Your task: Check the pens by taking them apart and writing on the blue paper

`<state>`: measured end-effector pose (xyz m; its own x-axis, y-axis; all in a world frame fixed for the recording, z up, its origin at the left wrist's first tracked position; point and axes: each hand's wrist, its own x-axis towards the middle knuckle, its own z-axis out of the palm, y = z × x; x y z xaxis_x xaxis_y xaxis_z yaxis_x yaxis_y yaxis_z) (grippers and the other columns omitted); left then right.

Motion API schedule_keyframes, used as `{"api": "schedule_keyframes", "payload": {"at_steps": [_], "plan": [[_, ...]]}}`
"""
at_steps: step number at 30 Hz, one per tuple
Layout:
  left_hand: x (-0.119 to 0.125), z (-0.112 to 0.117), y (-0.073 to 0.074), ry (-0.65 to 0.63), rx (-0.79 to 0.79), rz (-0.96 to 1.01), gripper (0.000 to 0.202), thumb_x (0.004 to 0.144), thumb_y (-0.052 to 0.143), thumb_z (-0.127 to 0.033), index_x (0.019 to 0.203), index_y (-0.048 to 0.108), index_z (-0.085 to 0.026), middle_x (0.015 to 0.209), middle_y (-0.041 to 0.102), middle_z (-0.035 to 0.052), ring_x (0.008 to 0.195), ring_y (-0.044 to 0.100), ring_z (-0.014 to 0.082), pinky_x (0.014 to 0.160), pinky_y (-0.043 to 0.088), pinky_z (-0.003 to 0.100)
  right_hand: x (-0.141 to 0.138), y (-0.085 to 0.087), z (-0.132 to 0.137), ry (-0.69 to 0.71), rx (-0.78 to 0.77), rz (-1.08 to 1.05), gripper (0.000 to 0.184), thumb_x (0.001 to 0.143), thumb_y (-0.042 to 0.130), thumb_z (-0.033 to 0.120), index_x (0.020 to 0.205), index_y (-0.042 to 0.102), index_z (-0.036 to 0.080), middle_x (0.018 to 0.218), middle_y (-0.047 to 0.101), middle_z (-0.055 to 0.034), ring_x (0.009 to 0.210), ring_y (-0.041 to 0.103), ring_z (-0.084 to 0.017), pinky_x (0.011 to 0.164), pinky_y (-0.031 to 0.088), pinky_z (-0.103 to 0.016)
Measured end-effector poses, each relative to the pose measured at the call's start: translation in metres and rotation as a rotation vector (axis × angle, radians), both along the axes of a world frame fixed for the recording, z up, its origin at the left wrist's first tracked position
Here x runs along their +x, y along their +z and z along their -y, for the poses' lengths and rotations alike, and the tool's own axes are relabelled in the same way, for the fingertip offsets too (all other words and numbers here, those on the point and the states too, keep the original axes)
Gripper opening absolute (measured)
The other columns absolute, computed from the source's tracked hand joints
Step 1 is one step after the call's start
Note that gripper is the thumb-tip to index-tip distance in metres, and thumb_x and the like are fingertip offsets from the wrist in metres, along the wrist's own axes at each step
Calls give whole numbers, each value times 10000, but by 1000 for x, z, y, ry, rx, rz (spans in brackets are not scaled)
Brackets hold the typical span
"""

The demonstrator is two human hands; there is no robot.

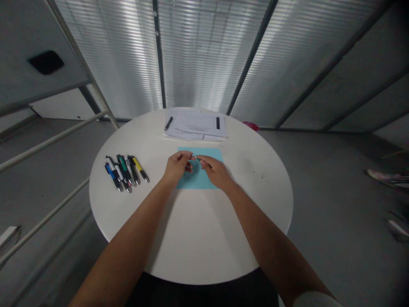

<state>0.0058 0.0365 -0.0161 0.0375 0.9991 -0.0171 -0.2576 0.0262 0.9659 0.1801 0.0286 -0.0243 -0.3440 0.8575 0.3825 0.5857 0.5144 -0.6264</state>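
Observation:
My left hand (175,167) and my right hand (216,171) meet above a light blue sheet of paper (198,182). Between their fingertips is a slim pen (196,159) with a green part, mostly hidden by my fingers. Both hands appear to grip it. To the left of my hands, several click pens (126,172) with coloured barrels lie side by side on the round white table (198,230). Neither hand touches them.
Printed papers (196,123) with a black pen (168,123) on them lie at the table's far edge. A red object (251,126) shows behind the table on the right. Metal railings (47,143) run along the left, and a person's shoe (386,178) is at the right.

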Motion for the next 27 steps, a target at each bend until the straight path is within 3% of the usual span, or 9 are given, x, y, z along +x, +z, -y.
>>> {"api": "schedule_keyframes", "payload": {"at_steps": [16,27], "plan": [[-1,-1,-3,-25,60,-75,298,763,641,-419,855,634,-136,833,666,63,505,539,93,460,492,259,0,5,2,-14,15,86,366,977,381,320,1274,595,305,1167,677,-36,1032,620,-198,933,468,-379],[-1,1,2,-18,9,-21,331,762,657,-438,884,626,-132,900,681,86,492,541,79,461,497,262,1,1,0,-34,22,80,367,979,373,325,1265,597,273,1147,681,-43,1018,621,-189,915,475,-359]]}}
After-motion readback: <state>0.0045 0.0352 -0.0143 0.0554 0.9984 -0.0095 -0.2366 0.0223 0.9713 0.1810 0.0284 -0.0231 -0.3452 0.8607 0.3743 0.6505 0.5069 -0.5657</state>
